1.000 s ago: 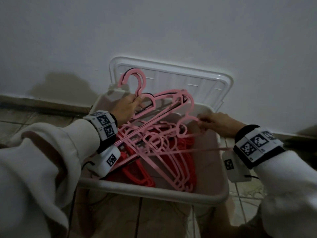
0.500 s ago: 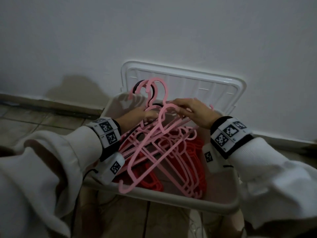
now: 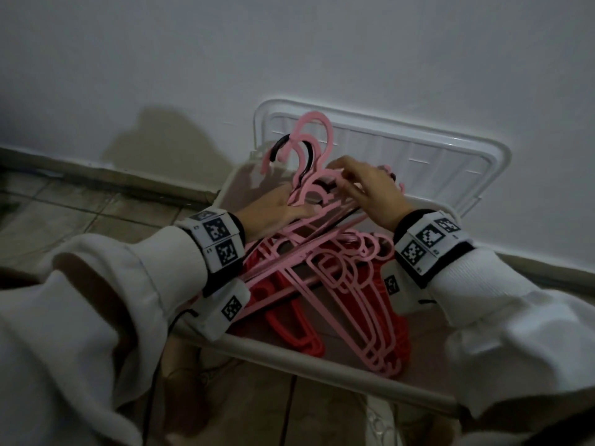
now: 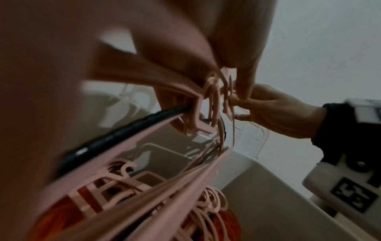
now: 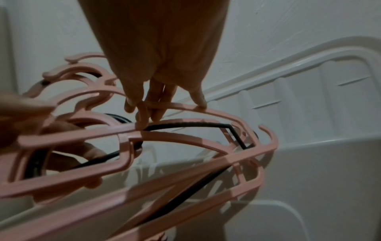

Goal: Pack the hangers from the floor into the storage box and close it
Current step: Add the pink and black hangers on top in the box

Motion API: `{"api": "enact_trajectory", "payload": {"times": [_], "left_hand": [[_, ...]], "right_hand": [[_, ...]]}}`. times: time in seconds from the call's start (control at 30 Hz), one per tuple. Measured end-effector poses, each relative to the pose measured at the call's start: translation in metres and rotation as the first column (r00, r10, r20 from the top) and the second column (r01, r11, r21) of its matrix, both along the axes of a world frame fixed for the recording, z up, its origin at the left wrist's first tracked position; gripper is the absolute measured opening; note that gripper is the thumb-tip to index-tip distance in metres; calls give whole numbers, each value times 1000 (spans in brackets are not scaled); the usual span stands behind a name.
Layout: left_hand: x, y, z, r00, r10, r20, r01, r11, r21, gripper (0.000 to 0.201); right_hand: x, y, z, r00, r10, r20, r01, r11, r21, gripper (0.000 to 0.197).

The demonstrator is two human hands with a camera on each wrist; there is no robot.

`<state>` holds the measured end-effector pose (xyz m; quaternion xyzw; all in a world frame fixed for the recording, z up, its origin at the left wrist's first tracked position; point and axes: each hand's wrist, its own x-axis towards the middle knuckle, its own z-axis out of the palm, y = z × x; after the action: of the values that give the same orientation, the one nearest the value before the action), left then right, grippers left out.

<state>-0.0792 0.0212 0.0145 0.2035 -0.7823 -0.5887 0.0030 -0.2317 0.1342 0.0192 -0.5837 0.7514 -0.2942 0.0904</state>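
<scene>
While the left hand (image 3: 273, 212) grips the necks of a bunch of pink hangers (image 3: 325, 252) over the box (image 3: 322, 365), a black hanger (image 3: 307, 159) sits among them with its hook poking up beside theirs. More pink ones lie on red hangers (image 3: 289, 329) inside the box. The right hand (image 3: 370, 191) pinches a pink hook, and the lid (image 3: 450, 149) leans on the wall behind.
</scene>
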Motion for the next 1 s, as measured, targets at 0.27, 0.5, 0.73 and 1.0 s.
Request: {"api": "enact_trajectory", "payload": {"times": [0.27, 0.5, 0.73, 1.0], "left_hand": [[-5, -12, -17, 988, 127, -85, -130, 991, -29, 28], [-6, -21, -29, 978, 194, -81, -191, 981, 43, 14], [-7, -23, -29, 971, 189, -149, -193, 981, -8, 13], [-10, -22, -28, 974, 202, -106, -210, 976, -62, 26]], "right_hand": [[0, 1, -11, 992, -99, 74, 111, 978, -175, 16], [-30, 27, -36, 982, -156, 110, 6, 601, 800, 25], [-13, 22, -117, 958, -232, -170, 261, 454, 852, 74], [1, 12, -141, 934, -285, -215, 312, 355, 882, 56]]}}
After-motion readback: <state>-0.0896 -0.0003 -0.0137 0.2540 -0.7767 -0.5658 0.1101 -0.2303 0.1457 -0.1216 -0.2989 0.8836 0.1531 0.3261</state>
